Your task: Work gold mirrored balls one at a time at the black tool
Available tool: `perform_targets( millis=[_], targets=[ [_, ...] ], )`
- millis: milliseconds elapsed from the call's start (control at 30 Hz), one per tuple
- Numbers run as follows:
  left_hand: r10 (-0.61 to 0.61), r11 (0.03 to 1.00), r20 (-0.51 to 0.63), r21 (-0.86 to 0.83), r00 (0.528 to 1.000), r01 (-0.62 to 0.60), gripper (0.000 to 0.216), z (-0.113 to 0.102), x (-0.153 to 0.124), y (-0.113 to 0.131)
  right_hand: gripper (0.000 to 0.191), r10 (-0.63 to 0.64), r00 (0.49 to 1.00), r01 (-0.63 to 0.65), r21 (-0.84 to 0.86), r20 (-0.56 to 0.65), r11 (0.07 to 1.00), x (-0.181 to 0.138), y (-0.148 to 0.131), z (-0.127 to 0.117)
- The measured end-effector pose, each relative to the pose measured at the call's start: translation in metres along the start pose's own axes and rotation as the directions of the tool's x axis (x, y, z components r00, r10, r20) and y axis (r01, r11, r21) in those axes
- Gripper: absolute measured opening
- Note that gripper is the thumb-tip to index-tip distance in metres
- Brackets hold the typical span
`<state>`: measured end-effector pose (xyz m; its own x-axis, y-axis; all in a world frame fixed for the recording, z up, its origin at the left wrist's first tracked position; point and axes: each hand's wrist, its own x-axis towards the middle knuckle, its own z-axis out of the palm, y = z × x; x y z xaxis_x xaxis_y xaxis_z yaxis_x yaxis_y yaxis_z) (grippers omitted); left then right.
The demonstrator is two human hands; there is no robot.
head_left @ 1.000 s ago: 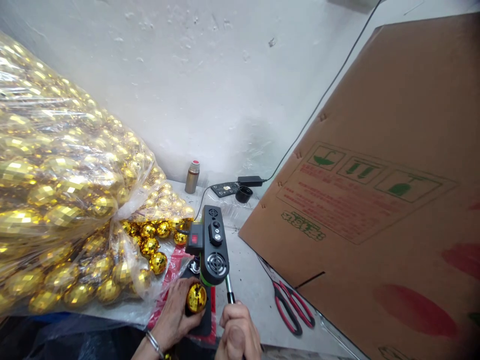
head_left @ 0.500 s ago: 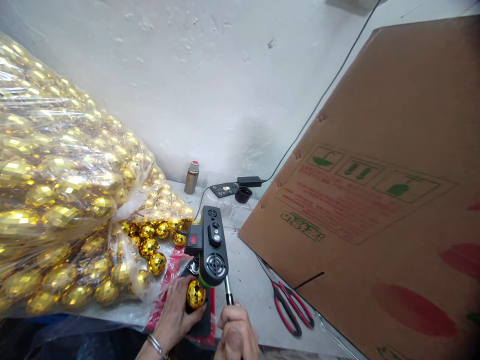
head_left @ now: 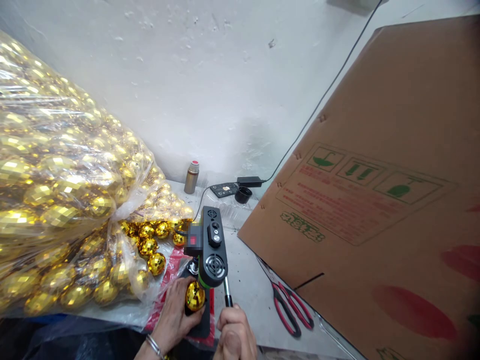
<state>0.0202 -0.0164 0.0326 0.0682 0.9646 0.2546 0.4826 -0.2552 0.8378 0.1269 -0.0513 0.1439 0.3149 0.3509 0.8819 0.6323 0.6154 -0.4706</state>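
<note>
One gold faceted ball (head_left: 195,296) sat gripped in the left hand (head_left: 175,315) under the black press (head_left: 212,246); the right hand (head_left: 234,335) clenched its lever (head_left: 227,296).

The gold ball (head_left: 195,296) is small and round, covered in mirror-like facets that catch the light. It sits right under the front end of the black machine (head_left: 212,247), over the machine's dark base plate. The left grip (head_left: 174,315) curls around its left side, thumb and fingers touching it. The machine's head is a long black housing with a round vent grille near the front, a switch above that, and a blurred reddish panel on its left side. Its lever (head_left: 226,295), a thin metal rod with a black sleeve, slants down from the head's right side into the fisted right grip (head_left: 234,336).
</note>
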Motion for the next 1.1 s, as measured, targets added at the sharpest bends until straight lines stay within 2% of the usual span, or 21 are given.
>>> perform_targets(
  millis=[67,233,433,633,767,967,1100],
  targets=[
    [0.009,1.0,-0.013,0.003,1.0,-0.009,0.04,0.001,0.0,-0.001,0.041,0.047,0.998,-0.047,-0.021,0.029,0.999,-0.001,-0.002,-0.001],
    [-0.002,1.0,-0.045,0.016,0.999,0.003,0.039,0.003,-0.001,-0.003,0.041,0.033,0.999,-0.033,0.003,0.023,0.999,-0.003,-0.002,-0.003],
    [-0.006,1.0,0.006,0.031,1.0,0.006,0.037,0.001,-0.001,-0.002,0.04,0.041,0.998,-0.04,-0.013,0.045,0.999,-0.009,0.001,-0.005],
    [-0.01,0.999,0.017,0.036,1.0,0.009,0.034,0.0,-0.001,0.0,0.042,-0.045,0.997,0.043,-0.036,-0.069,0.998,-0.011,0.008,0.005],
    [-0.022,0.999,0.049,0.04,0.999,0.02,0.032,-0.001,-0.001,0.001,0.042,-0.053,0.995,0.051,-0.026,-0.084,0.998,-0.01,0.008,0.008],
    [-0.02,0.998,0.018,0.055,1.0,0.019,0.034,0.002,-0.002,-0.002,0.042,0.028,1.0,-0.028,-0.037,0.001,0.999,-0.013,0.004,0.0],
    [-0.018,0.998,0.028,0.056,0.999,0.016,0.031,0.001,-0.002,0.0,0.039,-0.011,0.997,0.012,-0.006,0.075,1.0,-0.019,0.011,-0.007]
  ],
)
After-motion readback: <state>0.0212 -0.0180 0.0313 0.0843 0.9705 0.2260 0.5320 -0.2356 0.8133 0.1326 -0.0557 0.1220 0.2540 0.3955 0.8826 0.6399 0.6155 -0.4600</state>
